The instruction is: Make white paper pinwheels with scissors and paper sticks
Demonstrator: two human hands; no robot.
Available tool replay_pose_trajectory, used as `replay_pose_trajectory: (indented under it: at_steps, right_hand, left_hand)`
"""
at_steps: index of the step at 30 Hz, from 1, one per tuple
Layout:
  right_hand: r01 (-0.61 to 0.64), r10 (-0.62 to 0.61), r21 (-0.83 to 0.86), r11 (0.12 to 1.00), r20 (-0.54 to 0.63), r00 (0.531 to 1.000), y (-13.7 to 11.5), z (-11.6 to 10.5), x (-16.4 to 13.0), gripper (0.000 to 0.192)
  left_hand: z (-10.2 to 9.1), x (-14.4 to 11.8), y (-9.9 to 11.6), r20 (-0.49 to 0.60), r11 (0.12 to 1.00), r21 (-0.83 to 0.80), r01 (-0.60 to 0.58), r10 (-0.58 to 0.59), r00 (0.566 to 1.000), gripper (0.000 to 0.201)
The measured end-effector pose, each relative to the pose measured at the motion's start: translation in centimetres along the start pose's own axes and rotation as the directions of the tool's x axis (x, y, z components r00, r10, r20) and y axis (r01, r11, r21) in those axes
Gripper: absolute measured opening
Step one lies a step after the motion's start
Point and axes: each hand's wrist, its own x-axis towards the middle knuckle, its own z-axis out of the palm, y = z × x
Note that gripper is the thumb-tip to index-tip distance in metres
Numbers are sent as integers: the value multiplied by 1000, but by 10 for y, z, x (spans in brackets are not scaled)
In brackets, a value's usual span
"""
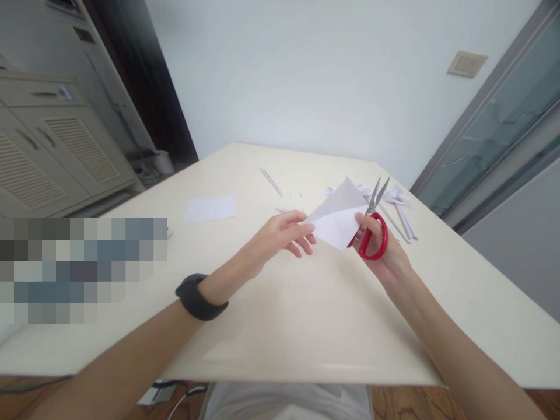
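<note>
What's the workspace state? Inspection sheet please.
Surface: cream table, mostly bare near the person.
Job's things: folded white paper held over the table; red scissors, blades open.
Clutter: paper strips at far right; sheet at left; strip mid-table.
Grippers: left hand pinches the paper's left edge; right hand holds the scissors.
Cables: white cable below the table edge.
Surroundings: cabinet left, glass door right.

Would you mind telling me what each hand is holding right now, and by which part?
The left hand pinches the folded white paper at its left corner. The right hand holds the scissors by their red handles, blades open.
</note>
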Motion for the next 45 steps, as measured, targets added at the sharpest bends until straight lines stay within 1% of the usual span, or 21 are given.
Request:
replay_pose_trajectory:
  at_steps: [2,4,7,11,14,16,18,20,22,24,26,29,32,35,38,40,45]
  right_hand:
    - [8,-8,46,999,7,1000,1,3,-1,12]
    - [4,-5,66,998,17,1000,2,6,-4,12]
    - [-22,21,38,999,24,999,4,11,-10,15]
    - [-50,50,-6,999,32,998,5,16,-16,19]
    - [-46,43,70,997,49,998,6,15,-14,14]
    - [-51,44,121,991,62,997,6,13,-10,10]
    - [-77,66,115,990,94,993,6,12,-7,12]
    - [-110,101,54,992,155,983,6,12,-6,18]
    - [-127,137,-58,990,232,963,6,15,-9,22]
    - [-107,166,-210,972,288,943,7,19,-15,24]
    - [-65,185,-361,930,309,933,9,23,-22,24]
    - [-61,266,-490,869,360,894,12,27,-31,26]
    - [-52,291,-512,857,398,870,13,30,-37,25]
    - [-46,279,-486,872,418,864,12,32,-38,21]
    - [-61,283,-467,882,423,861,14,31,-35,20]
    - [-62,283,-465,883,423,861,17,29,-33,20]
    - [-12,246,-484,875,423,872,21,28,-31,19]
  left_hand:
    - [6,2,-6,77,997,55,48,-52,996,27]
    - [12,3,-13,143,993,107,58,-73,987,26]
    - [19,3,-21,166,990,132,44,-66,984,25]
    - [19,3,-22,111,989,140,42,-58,992,29]
    - [15,3,-18,71,990,144,12,-23,997,29]
    - [11,3,-14,18,990,138,-14,12,1000,30]
    - [7,2,-10,-69,993,114,-40,48,996,32]
    - [3,2,-6,-168,994,80,-81,93,981,32]
    - [-2,2,-2,-248,990,57,-130,140,959,33]
    - [-5,1,0,-299,983,60,-172,182,937,32]
    - [-7,0,1,-333,975,82,-204,220,917,31]
    - [-7,-2,0,-355,965,127,-231,262,898,32]
    - [-6,-3,-1,-333,952,206,-225,285,899,36]
    - [-2,-4,-2,-286,950,235,-205,270,920,37]
    - [2,-5,-3,-248,965,181,-192,234,940,35]
    - [4,-5,-4,-239,968,167,-189,225,945,35]
    - [5,-4,-4,-248,963,198,-183,230,941,36]
